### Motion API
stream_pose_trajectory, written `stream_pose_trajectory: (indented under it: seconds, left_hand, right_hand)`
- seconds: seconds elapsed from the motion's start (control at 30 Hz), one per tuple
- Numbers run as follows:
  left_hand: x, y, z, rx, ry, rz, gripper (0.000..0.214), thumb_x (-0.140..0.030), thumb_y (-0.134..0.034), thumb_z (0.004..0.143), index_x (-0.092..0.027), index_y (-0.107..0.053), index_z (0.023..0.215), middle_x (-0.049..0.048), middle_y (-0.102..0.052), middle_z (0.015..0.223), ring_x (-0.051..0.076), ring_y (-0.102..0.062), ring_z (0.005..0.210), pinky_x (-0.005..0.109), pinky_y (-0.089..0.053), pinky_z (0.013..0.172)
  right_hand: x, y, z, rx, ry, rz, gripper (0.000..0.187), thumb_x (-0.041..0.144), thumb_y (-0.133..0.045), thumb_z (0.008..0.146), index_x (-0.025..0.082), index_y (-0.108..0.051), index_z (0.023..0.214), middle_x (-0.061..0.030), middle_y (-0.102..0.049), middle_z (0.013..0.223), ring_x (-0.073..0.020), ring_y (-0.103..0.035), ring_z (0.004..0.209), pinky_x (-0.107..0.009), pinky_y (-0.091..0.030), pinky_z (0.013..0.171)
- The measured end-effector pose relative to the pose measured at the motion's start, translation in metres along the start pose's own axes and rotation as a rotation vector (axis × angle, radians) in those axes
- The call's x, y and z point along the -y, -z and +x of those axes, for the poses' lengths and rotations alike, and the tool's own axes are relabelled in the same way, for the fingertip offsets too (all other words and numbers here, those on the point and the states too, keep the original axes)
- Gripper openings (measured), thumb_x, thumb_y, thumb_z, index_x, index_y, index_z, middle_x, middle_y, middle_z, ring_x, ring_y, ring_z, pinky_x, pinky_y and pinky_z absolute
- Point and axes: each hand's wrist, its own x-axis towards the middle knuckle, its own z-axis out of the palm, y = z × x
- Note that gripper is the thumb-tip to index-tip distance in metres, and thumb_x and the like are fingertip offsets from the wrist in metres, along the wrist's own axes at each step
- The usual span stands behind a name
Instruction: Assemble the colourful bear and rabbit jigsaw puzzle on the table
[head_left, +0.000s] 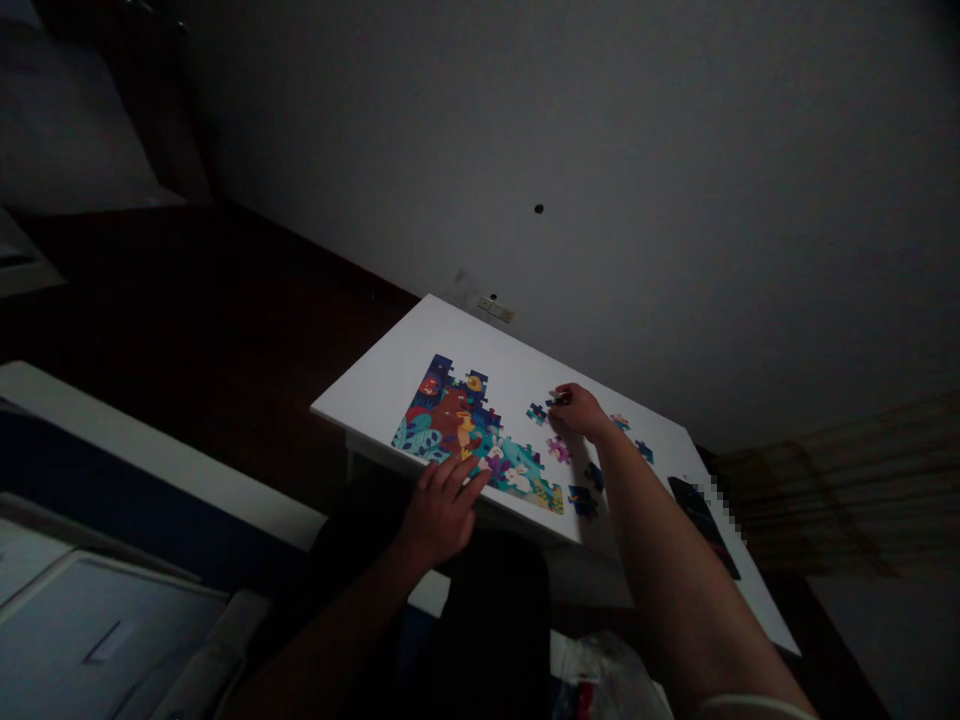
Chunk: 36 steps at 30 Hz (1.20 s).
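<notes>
Grey wall [675,200] rises behind a white bench [480,345], with a small black hole [538,209] in it and a pale wall plate [496,310] just beyond the bench's far edge. A part-built jigsaw puzzle [457,425] lies near the bench's near left edge, its colourful picture showing white rabbits [502,465] among blue and teal shapes. The left hand [442,510] is open with its fingers spread, and its fingertips [476,482] rest at the puzzle's lower edge. Farther along the bench, the right hand [579,412] is stretched out, its fingers closed in a pinch on a dark jigsaw piece [559,400]. Just beside that hand lie a blue loose piece [536,413] and a pink loose piece [559,450]. Other loose pieces [583,500] are scattered toward the bench's right side. A dark phone [701,525] lies near the bench's right edge, partly blurred out. A crumpled plastic bag [607,680] shows below the bench, near the person's dark-clothed lap [487,620].
</notes>
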Motion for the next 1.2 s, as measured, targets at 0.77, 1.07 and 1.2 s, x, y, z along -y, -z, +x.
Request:
stream_pose_trajectory:
  seconds: [0.77,1.07,1.2]
  left_hand:
    - [-0.005,0.011,0.003,0.062,0.025,-0.018,0.067,-0.013,-0.069,0.102,-0.032,-0.077,0.166,0.008,-0.081,0.166,0.038,-0.072,0.158,0.058,-0.058,0.134]
    - [-0.004,0.004,-0.001,0.072,0.018,0.024,0.063,-0.018,-0.074,0.104,-0.031,-0.076,0.165,0.0062,-0.08,0.168,0.034,-0.069,0.16,0.054,-0.051,0.141]
    - [-0.002,0.001,-0.004,0.081,0.007,0.055,0.064,-0.022,-0.077,0.103,-0.034,-0.076,0.166,0.0066,-0.08,0.168,0.035,-0.068,0.159,0.055,-0.051,0.138]
  right_hand:
    - [0.116,-0.046,-0.02,0.151,0.061,0.601,0.028,0.05,-0.086,0.086,0.029,-0.074,0.1,0.0003,-0.081,0.088,-0.0262,-0.08,0.086,-0.045,-0.07,0.09]
    - [0.107,-0.047,-0.012,0.238,0.22,0.513,0.028,0.034,-0.09,0.088,0.029,-0.089,0.115,-0.0049,-0.089,0.112,-0.0285,-0.085,0.102,-0.049,-0.072,0.103]
    - [0.108,-0.041,-0.011,0.173,0.245,0.35,0.034,0.026,-0.095,0.088,0.028,-0.092,0.122,-0.0113,-0.088,0.132,-0.0323,-0.084,0.121,-0.053,-0.07,0.115]
